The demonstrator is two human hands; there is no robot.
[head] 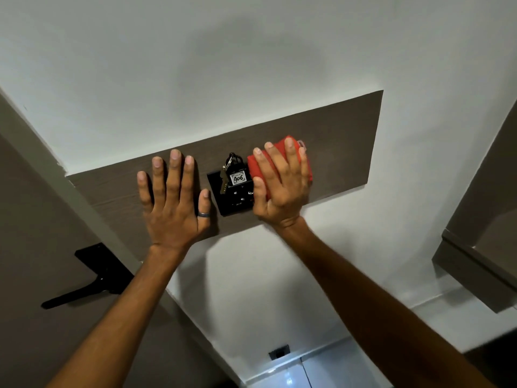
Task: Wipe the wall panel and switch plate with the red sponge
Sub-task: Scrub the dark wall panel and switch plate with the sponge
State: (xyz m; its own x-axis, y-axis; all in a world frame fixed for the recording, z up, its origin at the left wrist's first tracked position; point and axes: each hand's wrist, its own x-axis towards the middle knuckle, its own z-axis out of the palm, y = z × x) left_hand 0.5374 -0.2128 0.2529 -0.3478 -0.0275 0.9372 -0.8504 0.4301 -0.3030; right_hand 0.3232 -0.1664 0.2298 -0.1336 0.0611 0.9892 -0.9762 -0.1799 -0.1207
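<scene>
Grip: right hand (281,182) lies flat over the sponge (253,166), fingers spread, thumb hooked under its lower edge, pressing it to the panel (341,141); left hand (174,203) is flat, holding nothing, braced on the panel.
Sponge: on the panel, touching the plate's right edge.
Plate (237,198): black, between the hands, at 9 o'clock from the sponge; keys with tag (238,177) hang over its top.
Progress: no wet streaks show, so wiped areas cannot be told; I judge the plate is next, and the keys may get in the way.
Surroundings: door handle (84,278) at 8 o'clock, well apart.
</scene>
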